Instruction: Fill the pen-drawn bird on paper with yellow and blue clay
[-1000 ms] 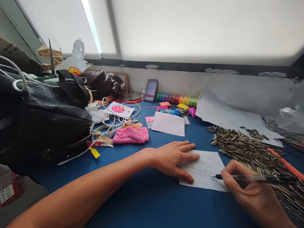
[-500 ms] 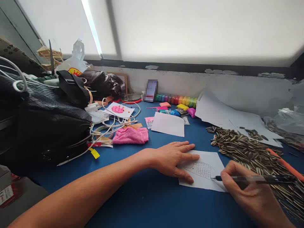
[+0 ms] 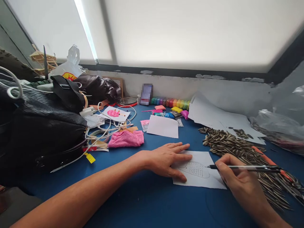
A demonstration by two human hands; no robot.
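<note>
Upward, past the right end of the outline drawing [image 3: 196, 170], the tip of the pen [image 3: 254, 168] had moved; half a second before, it was by the outline's lower right curve. Everything on the table also sat further left in view, as the camera had turned. The pen was just above the right part of the small white sheet [image 3: 201, 183], its long axis nearly level across the view, tip pointing left and rear end out to the right over the striped seeds [image 3: 228, 142] and an orange-handled tool [image 3: 263, 155]. Whether the tip touched the paper, I could not tell.

Clamped on the pen close to its tip, the right hand [image 3: 239, 180] held it between thumb and forefinger, the other fingers curled below. The left hand [image 3: 163, 160] lay flat with its fingers spread apart, thumb and forefinger on the sheet's left part, the next finger reaching beyond its upper edge onto the blue tabletop [image 3: 142, 202]. The drawing ran left to right, slightly downward, with rows of small marks inside, its left end partly hidden by that hand.
</note>
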